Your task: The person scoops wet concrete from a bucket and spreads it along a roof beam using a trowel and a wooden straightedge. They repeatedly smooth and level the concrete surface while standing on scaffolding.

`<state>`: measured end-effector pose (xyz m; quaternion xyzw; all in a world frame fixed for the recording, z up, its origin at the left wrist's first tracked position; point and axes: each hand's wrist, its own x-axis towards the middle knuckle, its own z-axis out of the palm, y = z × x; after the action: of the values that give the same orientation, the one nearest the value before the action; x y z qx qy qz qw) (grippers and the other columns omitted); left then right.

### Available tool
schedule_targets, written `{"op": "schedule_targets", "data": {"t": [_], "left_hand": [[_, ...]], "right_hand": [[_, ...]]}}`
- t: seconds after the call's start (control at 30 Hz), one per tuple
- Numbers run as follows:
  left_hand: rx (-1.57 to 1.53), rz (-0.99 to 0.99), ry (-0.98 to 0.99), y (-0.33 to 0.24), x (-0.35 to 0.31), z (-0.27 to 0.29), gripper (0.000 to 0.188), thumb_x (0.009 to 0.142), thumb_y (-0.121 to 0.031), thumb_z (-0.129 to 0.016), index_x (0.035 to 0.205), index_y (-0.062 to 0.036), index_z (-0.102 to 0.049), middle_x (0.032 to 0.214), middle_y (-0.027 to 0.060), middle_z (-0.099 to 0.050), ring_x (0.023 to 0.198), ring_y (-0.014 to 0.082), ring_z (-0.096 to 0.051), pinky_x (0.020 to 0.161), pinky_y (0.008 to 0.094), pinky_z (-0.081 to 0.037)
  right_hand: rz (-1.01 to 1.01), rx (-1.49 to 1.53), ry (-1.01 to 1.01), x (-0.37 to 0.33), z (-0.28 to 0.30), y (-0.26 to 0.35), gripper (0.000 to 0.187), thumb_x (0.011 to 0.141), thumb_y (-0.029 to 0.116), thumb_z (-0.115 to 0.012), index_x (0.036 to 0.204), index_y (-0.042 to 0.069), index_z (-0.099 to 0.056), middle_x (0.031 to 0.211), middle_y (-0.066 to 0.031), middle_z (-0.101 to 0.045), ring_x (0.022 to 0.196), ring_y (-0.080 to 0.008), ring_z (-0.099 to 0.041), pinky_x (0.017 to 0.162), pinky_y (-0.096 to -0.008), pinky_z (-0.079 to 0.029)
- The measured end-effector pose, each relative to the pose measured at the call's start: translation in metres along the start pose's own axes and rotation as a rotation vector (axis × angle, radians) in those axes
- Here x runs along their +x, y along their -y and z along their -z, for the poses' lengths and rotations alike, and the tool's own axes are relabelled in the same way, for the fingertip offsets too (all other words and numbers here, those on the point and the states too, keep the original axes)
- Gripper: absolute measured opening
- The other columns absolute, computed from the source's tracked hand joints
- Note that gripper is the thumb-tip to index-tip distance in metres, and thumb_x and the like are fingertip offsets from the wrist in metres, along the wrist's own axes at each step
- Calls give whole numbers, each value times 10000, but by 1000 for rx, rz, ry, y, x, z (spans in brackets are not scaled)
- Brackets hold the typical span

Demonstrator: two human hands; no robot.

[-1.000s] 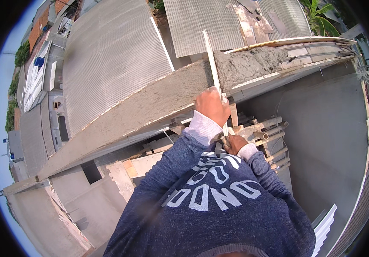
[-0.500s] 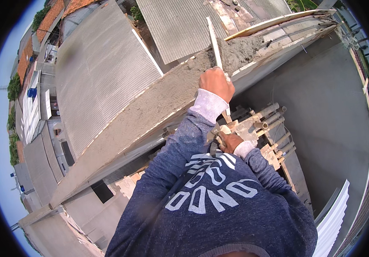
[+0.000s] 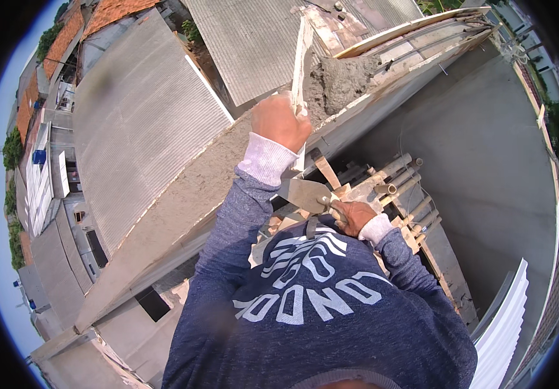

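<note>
My left hand [image 3: 281,123] is wrapped round a long pale wooden strip [image 3: 301,61], which stands across the top of a wall. Under and beside it lies fresh grey concrete [image 3: 347,81], lumpy to the right of the strip. To the left, the concrete along the wall top [image 3: 195,178] looks flatter. Closer to my body, my right hand [image 3: 352,217] grips a trowel by its handle. The trowel's grey blade [image 3: 307,194] points left, below the wall's near edge. The lower end of the strip is partly hidden by my left hand.
Steel bars [image 3: 416,48] lie in the wall's formwork at the far right. Bamboo poles [image 3: 396,170] form a scaffold beyond my right hand. A deep drop lies beside the grey wall [image 3: 480,149]. Corrugated roofs [image 3: 143,123] spread below on the left.
My left hand has shifted left along the wall top with the wooden strip. The trowel blade, mostly hidden before, now shows beside my right hand. The whole view has moved slightly left.
</note>
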<state>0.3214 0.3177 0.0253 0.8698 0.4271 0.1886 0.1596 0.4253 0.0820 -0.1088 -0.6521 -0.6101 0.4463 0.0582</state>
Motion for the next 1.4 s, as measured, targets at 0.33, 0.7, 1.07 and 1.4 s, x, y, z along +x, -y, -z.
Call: {"op": "schedule_targets", "data": {"t": [0.33,0.7,1.07,1.4], "left_hand": [[-328,296,-236,80,-91,73,265,806,-133,-681,1021,20,-699,677,152,-666,577,183,-629,576,330,-488],[-459,427,-341,111,-172,63,293,789,-102,-685,1057,15,-690,708,138,-668,630,161,-646,611,308,-498],[-391,591,-434,147,-224,77,345,845,-144,-666,1136,41,-668,828,107,-701,735,116,-622,674,283,-501],[-453,470,-403,127,-196,80,284,842,-117,-671,1090,22,-682,694,69,-651,616,89,-585,578,262,-470]], "right_hand": [[-112,-226,-458,-137,135,5,417,725,163,-722,1115,60,-618,1007,-162,-660,924,-371,-637,838,-420,-521],[-225,755,-97,-26,243,17,335,1001,384,-471,1111,69,-502,716,-28,-511,448,-107,-514,352,-260,-456],[-167,259,155,0,192,129,430,1010,377,-442,1226,6,-434,701,-64,-543,505,-158,-584,503,-309,-520],[-38,-690,-281,-6,182,81,326,947,272,-540,1104,25,-396,740,-236,-631,747,-447,-627,652,-523,-504]]}}
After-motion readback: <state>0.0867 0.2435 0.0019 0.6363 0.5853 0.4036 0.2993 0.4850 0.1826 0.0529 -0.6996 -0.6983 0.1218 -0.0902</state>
